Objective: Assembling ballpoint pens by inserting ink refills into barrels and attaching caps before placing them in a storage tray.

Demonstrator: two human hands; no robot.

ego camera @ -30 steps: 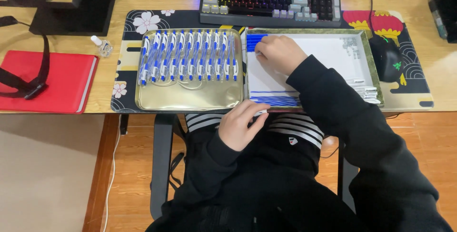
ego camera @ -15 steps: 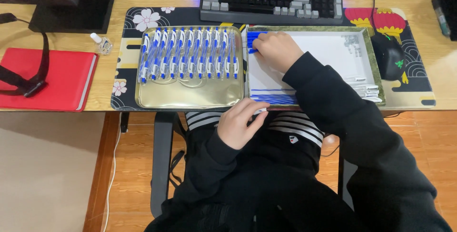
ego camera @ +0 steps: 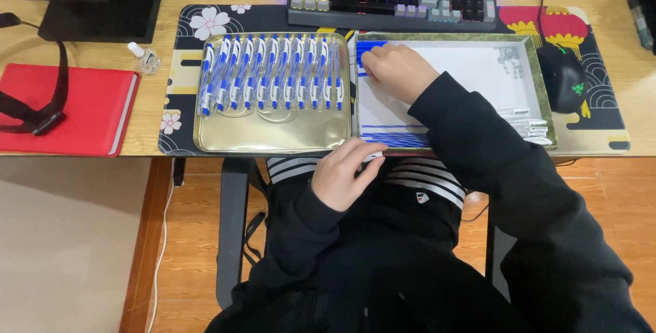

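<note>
Ten blue-and-white pens (ego camera: pixel 273 73) are laid in a row across the far half of the gold tray (ego camera: pixel 273 138). The right hand (ego camera: pixel 396 70) is closed over blue pen parts (ego camera: pixel 369 47) at the white tray's (ego camera: pixel 478 66) far left corner. The left hand (ego camera: pixel 342 172), at the desk's near edge, is curled around something that cannot be made out.
</note>
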